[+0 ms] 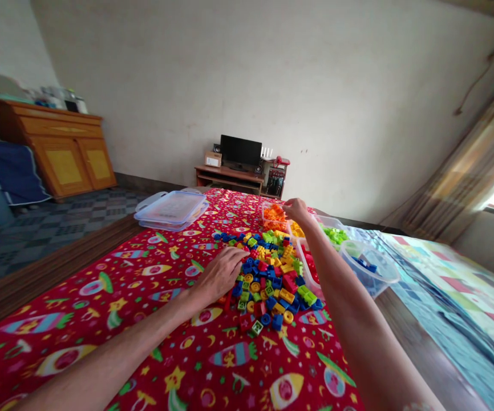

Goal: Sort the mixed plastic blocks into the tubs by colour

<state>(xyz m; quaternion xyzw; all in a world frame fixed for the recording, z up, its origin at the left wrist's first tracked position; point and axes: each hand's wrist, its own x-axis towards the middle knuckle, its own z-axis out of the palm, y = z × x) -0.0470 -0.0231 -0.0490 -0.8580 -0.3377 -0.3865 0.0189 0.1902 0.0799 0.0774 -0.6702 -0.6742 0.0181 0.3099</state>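
Note:
A loose pile of toy building bricks (268, 279) in blue, yellow, green and red lies on the red patterned cloth. My left hand (222, 274) is at the pile's left edge, fingers bent and close together, fingertips among the bricks near a small red piece. What it grips, if anything, is hidden. Farther off, my right hand (296, 209) is over the right side of a clear box of orange bricks (274, 214), its fingers pinched together and pointing down. Whether a brick is between them is too small to see. My right forearm partly covers a box of red bricks (309, 264).
Beside the pile stand a box of yellow bricks (296, 230), a box of green bricks (335, 235) and a round-cornered tub of blue bricks (364, 264). Clear plastic lids (172, 208) lie stacked at the left table edge. A monitor (241, 151) stands by the wall.

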